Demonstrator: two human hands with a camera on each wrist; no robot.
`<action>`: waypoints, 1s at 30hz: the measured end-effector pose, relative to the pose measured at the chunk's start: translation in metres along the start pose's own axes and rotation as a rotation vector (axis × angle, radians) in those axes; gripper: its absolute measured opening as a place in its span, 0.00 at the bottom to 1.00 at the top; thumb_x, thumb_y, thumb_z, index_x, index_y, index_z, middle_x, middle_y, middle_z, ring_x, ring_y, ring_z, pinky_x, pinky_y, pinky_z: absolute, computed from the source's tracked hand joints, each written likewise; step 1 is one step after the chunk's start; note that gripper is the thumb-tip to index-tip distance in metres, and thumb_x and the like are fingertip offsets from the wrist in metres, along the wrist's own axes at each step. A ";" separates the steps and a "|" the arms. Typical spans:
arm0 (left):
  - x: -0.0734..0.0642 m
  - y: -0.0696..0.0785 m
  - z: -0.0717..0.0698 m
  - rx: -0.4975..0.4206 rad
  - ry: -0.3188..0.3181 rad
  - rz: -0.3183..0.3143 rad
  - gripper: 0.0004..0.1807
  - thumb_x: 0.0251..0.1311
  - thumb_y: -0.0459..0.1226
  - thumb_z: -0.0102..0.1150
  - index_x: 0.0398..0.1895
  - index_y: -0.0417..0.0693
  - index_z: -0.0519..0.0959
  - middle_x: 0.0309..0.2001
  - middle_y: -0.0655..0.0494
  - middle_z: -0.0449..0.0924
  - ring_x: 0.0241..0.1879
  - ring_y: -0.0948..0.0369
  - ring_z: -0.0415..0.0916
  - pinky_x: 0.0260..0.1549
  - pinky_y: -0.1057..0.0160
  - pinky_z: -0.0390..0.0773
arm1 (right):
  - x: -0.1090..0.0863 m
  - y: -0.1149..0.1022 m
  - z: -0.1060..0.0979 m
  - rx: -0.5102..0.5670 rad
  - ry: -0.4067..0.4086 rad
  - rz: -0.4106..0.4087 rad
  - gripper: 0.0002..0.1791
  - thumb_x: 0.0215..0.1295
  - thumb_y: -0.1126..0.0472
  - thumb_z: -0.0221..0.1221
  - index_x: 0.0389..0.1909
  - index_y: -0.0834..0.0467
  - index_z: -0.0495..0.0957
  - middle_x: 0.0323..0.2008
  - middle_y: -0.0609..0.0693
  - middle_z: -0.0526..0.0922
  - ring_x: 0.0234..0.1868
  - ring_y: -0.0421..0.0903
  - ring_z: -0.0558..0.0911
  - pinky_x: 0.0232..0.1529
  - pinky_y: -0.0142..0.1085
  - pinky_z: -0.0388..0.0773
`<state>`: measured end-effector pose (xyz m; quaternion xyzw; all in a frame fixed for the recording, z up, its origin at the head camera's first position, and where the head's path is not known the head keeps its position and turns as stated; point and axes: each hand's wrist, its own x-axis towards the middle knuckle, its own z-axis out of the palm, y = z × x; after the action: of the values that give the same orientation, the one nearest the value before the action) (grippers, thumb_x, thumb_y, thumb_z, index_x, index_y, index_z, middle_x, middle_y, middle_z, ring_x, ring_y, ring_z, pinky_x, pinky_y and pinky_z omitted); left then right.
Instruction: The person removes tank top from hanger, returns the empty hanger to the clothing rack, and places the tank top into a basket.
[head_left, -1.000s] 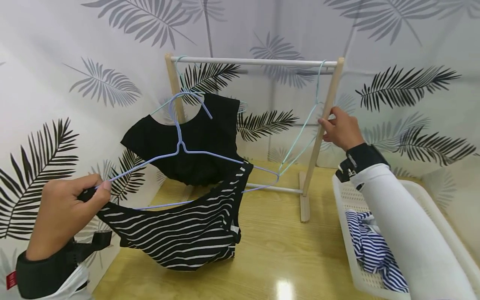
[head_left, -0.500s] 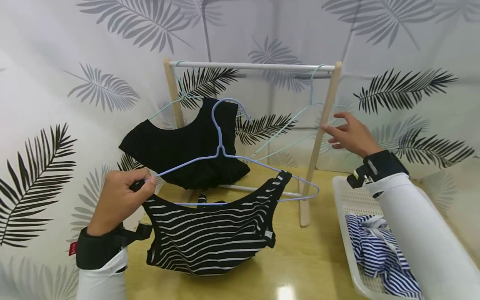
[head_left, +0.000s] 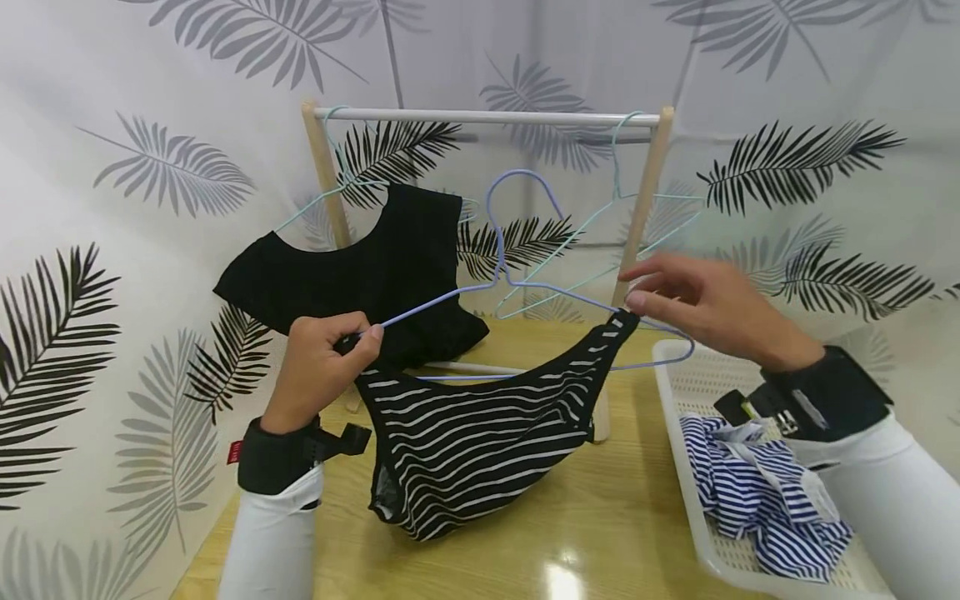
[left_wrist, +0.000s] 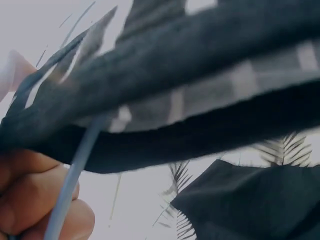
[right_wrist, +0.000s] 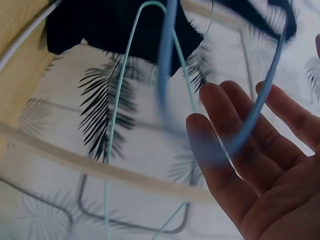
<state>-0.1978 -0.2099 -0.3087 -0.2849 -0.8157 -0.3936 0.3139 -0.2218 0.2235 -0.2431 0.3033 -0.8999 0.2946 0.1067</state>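
Observation:
My left hand [head_left: 318, 362] grips the left arm of a lilac clothes hanger [head_left: 500, 265] together with a black shoulder strap. From the hanger droops a black top with white stripes [head_left: 480, 450], its straps over both hanger arms and its body above the table. In the left wrist view, curled fingers [left_wrist: 35, 195] lie beside the hanger's wire [left_wrist: 75, 172] under the strap. My right hand [head_left: 720, 308] is at the right strap, thumb tip right by it. The right wrist view shows its fingers loosely extended beside the hanger's rounded end [right_wrist: 260, 102].
Behind stands a wooden rack with a white rail [head_left: 487, 117]. A black top [head_left: 360, 275] hangs at its left on a mint hanger; a bare mint hanger [head_left: 617, 167] hangs at its right. A white basket [head_left: 678, 467] with blue-striped cloth [head_left: 750, 492] sits right on the table [head_left: 637, 517].
My left hand has carried the hanger and striped top rightward. My right hand has left the rack's right post and come to the right strap. The bare mint hanger has swung back rightward.

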 end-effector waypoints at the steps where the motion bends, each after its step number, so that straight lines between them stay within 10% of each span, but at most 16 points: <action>1: 0.001 0.001 0.004 -0.005 -0.002 -0.001 0.13 0.58 0.32 0.58 0.17 0.54 0.75 0.15 0.64 0.63 0.16 0.64 0.60 0.14 0.65 0.56 | -0.003 -0.005 0.002 -0.037 0.000 -0.028 0.14 0.68 0.55 0.59 0.54 0.48 0.78 0.40 0.44 0.86 0.38 0.40 0.84 0.38 0.34 0.79; 17: -0.004 -0.004 0.013 -0.008 0.080 0.006 0.13 0.59 0.34 0.57 0.16 0.50 0.74 0.13 0.63 0.63 0.14 0.65 0.58 0.13 0.66 0.53 | -0.024 -0.004 -0.003 -0.252 0.174 -0.185 0.13 0.56 0.67 0.67 0.42 0.51 0.85 0.33 0.39 0.85 0.33 0.28 0.79 0.34 0.20 0.71; 30: -0.012 -0.006 0.009 0.012 0.114 0.034 0.12 0.56 0.33 0.57 0.15 0.50 0.74 0.12 0.63 0.60 0.13 0.68 0.54 0.13 0.68 0.50 | -0.059 0.012 -0.014 -0.324 0.273 -0.011 0.09 0.52 0.67 0.70 0.34 0.54 0.86 0.30 0.45 0.85 0.31 0.26 0.74 0.34 0.16 0.66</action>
<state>-0.1974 -0.2081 -0.3251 -0.2738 -0.7939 -0.3990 0.3683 -0.1818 0.2677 -0.2594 0.2441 -0.9111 0.1839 0.2767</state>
